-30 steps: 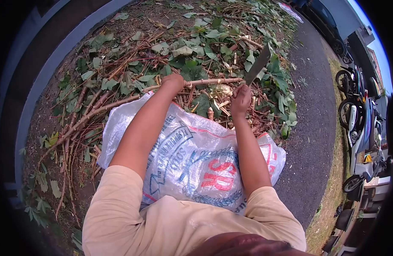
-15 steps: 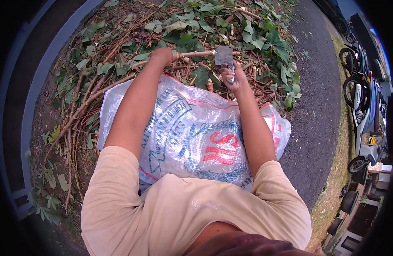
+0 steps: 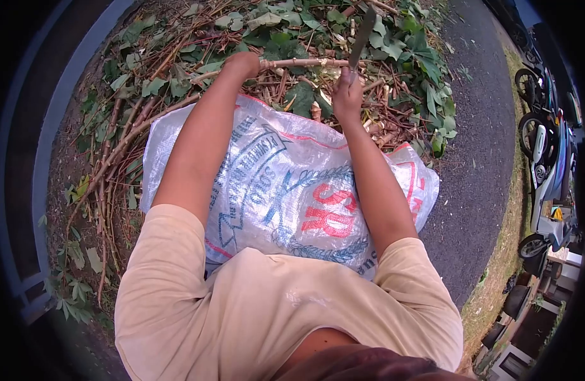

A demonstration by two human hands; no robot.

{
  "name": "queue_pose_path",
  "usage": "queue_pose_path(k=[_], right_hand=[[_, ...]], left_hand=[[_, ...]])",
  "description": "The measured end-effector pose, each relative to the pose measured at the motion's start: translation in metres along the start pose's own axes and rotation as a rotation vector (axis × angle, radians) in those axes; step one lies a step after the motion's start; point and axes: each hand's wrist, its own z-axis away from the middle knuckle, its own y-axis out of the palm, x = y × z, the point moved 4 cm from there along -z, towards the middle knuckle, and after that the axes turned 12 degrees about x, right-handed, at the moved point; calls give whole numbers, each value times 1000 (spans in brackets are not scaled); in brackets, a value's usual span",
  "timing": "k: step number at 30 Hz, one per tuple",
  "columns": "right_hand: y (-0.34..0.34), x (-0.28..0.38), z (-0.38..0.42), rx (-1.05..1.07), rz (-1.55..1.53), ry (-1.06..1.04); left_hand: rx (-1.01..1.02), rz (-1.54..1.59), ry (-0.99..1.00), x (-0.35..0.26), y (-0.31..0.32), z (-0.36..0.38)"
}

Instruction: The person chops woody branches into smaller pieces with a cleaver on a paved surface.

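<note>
My left hand (image 3: 243,65) is closed around a woody stem (image 3: 299,63), which runs out to the right over the leaf pile. My right hand (image 3: 348,96) grips the handle of a cleaver (image 3: 364,37). The broad blade points up and away from me and appears nearly edge-on, by the stem's right end. Short cut pieces and chips of stem lie beneath and around the blade. A white woven sack (image 3: 254,190) with red and blue print covers my lap under both forearms.
Green leaves (image 3: 403,47) and twigs are heaped ahead. Long branches (image 3: 124,149) lie to the left, near a blue-grey frame (image 3: 42,146). An asphalt strip (image 3: 470,127) runs along the right, with parked motorcycles (image 3: 540,149) beyond the grass.
The cleaver has risen off the stem and turned from flat-on to nearly edge-on. My right hand has moved slightly up. The left hand stays on the stem.
</note>
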Motion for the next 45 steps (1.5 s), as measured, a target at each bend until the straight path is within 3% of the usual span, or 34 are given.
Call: queue_pose_path(k=[1, 2, 4, 5, 7, 8, 14, 16, 19, 20, 21, 22, 25, 27, 28, 30, 32, 35, 36, 38, 39, 40, 43, 45], right_hand=[[13, -31, -2, 180, 189, 244], [24, -65, 2, 365, -17, 636], [19, -52, -1, 237, 162, 391], [18, -41, -1, 239, 162, 383], [10, -7, 5, 247, -227, 598], [2, 17, 7, 224, -127, 506], [-39, 135, -6, -64, -298, -183], [-39, 143, -5, -156, -417, -399], [-12, 49, 3, -164, -238, -245], [-8, 22, 9, -54, 234, -34], [4, -34, -1, 70, 430, 92], [13, -66, 1, 237, -22, 598], [-5, -45, -8, 192, 240, 448], [-11, -15, -4, 200, -40, 510], [-12, -3, -3, 203, -38, 514], [-21, 27, -7, 50, -152, 205], [-25, 41, -12, 26, -202, 157], [-39, 49, -13, 1, 26, 11], [-51, 59, -12, -2, 31, 14], [-68, 69, -9, 314, 404, 332], [-74, 69, -6, 357, 600, 267], [-81, 65, -6, 500, 769, 374], [-95, 33, -12, 542, 786, 326], [-102, 42, -17, 530, 650, 453]], left_hand=[[5, -15, 1, -2, -1, 2], [-4, -26, 8, -5, 0, 2], [-104, 101, -23, 0, 4, 5], [-79, 16, -13, -1, 2, 13], [-57, 35, -38, 2, -1, 8], [-28, 46, -55, 3, 1, 4], [-50, 45, -44, -7, -14, 19], [-22, 34, -48, -6, -12, 13], [-22, 2, -71, -13, -10, 12], [-14, 7, -60, -10, -10, 13], [-6, 10, -45, -10, -10, 13], [-18, -1, -38, -10, -10, 11], [-47, 8, -41, 1, -4, 9], [-37, 32, -50, 1, -15, 20], [-23, 56, -55, 0, -16, 24], [-23, 71, -48, 3, -21, 15], [-37, 95, -16, 6, -30, 10], [-125, 168, -6, 31, -43, -2], [-201, 220, -13, 30, -52, 9], [-213, 281, -39, 41, -61, 20], [-283, 308, -58, 54, -65, 20], [-358, 339, -79, 66, -69, 21], [-337, 426, -76, 65, -81, 49], [-292, 507, -71, 67, -80, 45]])
